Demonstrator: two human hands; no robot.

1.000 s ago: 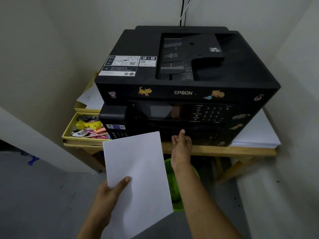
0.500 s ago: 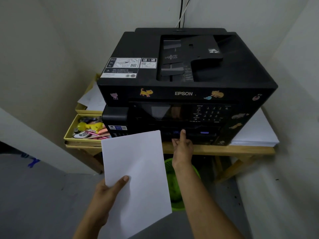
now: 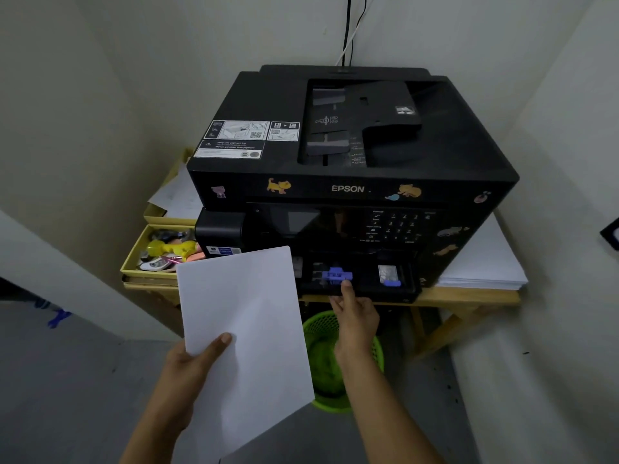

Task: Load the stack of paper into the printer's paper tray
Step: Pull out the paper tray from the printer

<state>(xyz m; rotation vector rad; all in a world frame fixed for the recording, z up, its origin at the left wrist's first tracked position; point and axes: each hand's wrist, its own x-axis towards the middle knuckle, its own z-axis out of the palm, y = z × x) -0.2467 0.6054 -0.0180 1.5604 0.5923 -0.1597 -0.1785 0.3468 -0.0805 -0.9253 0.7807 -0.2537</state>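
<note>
Black Epson multifunction printer (image 3: 351,155) w/ animal stickers sits on a light wooden surface (image 3: 469,296) in a room corner. Its black paper tray (image 3: 361,283) is slid partway out at the bottom front, showing purple-blue guide clips inside. Right hand (image 3: 355,316) grips the tray's front edge: thumb on top just below the centre clip, fingers curled under the lip. Left hand (image 3: 191,366) holds the thin white stack of paper (image 3: 244,329) by its lower left corner, thumb on top, sheets tilted and held in the air in front of the printer's left side, not in the tray. Another white paper pile (image 3: 482,262) lies on the surface to the printer's right. Yellow box of small items (image 3: 134,262) sits at the left. Green mesh bin (image 3: 331,360) stands on the floor below, partly behind the right forearm.
</note>
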